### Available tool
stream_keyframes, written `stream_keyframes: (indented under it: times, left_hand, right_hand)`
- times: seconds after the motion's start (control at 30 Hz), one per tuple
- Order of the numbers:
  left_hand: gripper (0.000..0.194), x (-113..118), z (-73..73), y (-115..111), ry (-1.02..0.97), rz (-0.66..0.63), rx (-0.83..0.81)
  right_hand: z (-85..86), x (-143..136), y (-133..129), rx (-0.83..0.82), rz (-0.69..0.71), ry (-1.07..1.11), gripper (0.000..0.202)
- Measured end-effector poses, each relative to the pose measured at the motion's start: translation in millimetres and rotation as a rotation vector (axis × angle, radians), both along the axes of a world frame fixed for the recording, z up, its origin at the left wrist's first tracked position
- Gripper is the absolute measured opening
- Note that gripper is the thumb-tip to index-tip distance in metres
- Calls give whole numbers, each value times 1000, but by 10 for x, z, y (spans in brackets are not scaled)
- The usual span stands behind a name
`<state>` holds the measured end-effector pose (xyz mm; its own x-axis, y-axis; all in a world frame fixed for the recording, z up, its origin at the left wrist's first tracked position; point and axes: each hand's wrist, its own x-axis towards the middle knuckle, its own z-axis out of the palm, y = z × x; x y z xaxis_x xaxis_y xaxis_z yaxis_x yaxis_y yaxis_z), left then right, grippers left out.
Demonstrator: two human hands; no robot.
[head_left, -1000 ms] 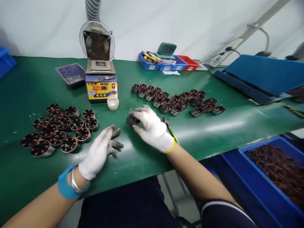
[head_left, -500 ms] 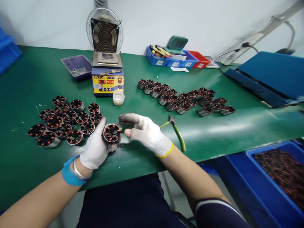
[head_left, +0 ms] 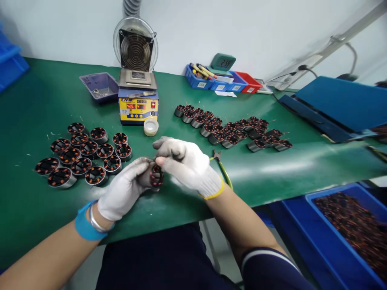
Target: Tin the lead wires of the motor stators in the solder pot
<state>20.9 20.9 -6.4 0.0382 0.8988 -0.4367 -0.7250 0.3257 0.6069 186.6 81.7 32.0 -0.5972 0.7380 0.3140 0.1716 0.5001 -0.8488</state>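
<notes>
My left hand [head_left: 125,187], in a white glove with darkened fingers, is wrapped round a motor stator [head_left: 156,176]. The stator is tilted so that its ring of copper windings faces right. At its upper edge, the thumb and forefinger of my right hand [head_left: 184,163] are pinched together; the thumb tip sticks out bare from the glove. Whatever lies in that pinch is too small to make out. Left of my hands stands a group of similar stators [head_left: 81,165] with windings facing up. Green-handled cutters [head_left: 223,169] lie just beyond my right wrist, partly hidden.
A yellow-blue soldering unit [head_left: 138,106] with a fan [head_left: 136,50] stands at the back, a small white jar [head_left: 150,127] before it. More stators [head_left: 229,133] stand right. Small bins [head_left: 217,82] line the wall. A blue crate [head_left: 320,217] of copper-coloured parts is below right.
My left hand has turned the stator from facing up to facing right. My right hand has come in from a small gap to the stator's edge, its fingers closing to a pinch.
</notes>
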Motion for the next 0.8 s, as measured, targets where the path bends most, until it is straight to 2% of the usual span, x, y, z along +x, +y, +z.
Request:
stream_keyframes:
  times: [0.07, 0.13, 0.17, 0.23, 0.3, 0.33, 0.4, 0.47, 0.53, 0.57, 0.6, 0.73, 0.8]
  left_hand:
    - [27, 2, 34, 2, -6, 112, 48]
    - [43, -1, 32, -7, 14, 131, 35]
    - [45, -3, 23, -17, 27, 59, 3]
    - [50, -5, 2, -45, 47, -170, -37]
    - [55, -8, -2, -72, 39, -380, 7]
    - [51, -11, 4, -80, 28, -415, 50]
    - [34, -18, 28, -80, -4, -313, 113]
    - [21, -23, 48, -61, -62, -97, 120]
    - [25, -23, 48, -40, -108, 40, 107]
    - [30, -21, 41, -36, -121, 36, 102]
    - [33, -20, 32, -39, -130, -18, 103]
    - [50, -24, 13, -96, -95, -426, 183]
    - [47, -34, 31, -119, -13, -476, 230]
  right_hand:
    - [171, 14, -86, 275, 45, -101, 11]
    - [324, 27, -178, 496, 93, -196, 10]
    - [377, 33, -214, 572, 108, -226, 9]
    - [424, 46, -250, 655, 121, -262, 8]
    - [417, 65, -241, 684, 102, -286, 6]
    - [409, 77, -226, 688, 84, -294, 6]
    - [410, 101, -199, 685, 43, -301, 7]
    - [444, 117, -190, 684, 12, -286, 8]
    - [490, 117, -199, 681, 28, -270, 9]
    - [508, 112, -206, 676, 47, -266, 9]
    - [517, 105, -212, 669, 66, -265, 9]
    - [452, 91, -205, 604, 55, -276, 9]
    - [382, 124, -183, 538, 14, -204, 9]
